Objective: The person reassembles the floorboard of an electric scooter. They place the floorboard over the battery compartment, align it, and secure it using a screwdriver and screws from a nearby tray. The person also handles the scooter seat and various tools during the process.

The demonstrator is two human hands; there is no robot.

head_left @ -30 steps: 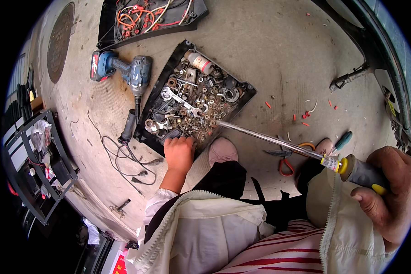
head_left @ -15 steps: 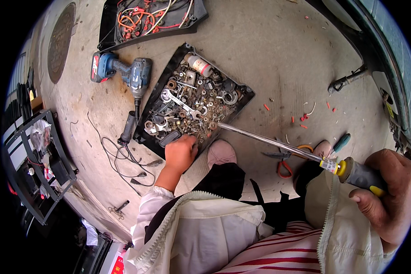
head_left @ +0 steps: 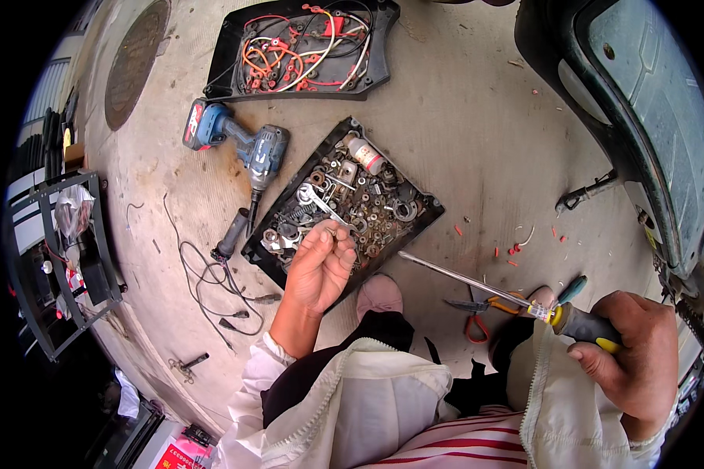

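Note:
My left hand (head_left: 321, 266) is raised over the near edge of a black tray (head_left: 403, 248), palm turned up. Thumb and fingers pinch a small metal piece (head_left: 332, 232), too small to name surely. Nuts, washers and bolts (head_left: 371, 223) fill the tray, along with a wrench (head_left: 321, 201) and a small white bottle (head_left: 365, 156). At the right, my right hand (head_left: 633, 352) is wrapped round the grey and yellow handle of a long screwdriver (head_left: 477, 287). Its shaft points left, and the tip is beside the tray's right corner, apart from it.
A blue cordless impact wrench (head_left: 262, 152) lies left of the tray, near a black cable (head_left: 203, 266). Beyond is a black cover (head_left: 375, 70) holding coloured wires (head_left: 289, 59). Pliers (head_left: 475, 328) with red and orange handles lie by my feet. A vehicle panel (head_left: 641, 94) stands at right.
My left hand has come up out of the tray and turned palm up with a small metal piece in its fingertips. The screwdriver has shifted slightly left and down; the whole view has shifted too.

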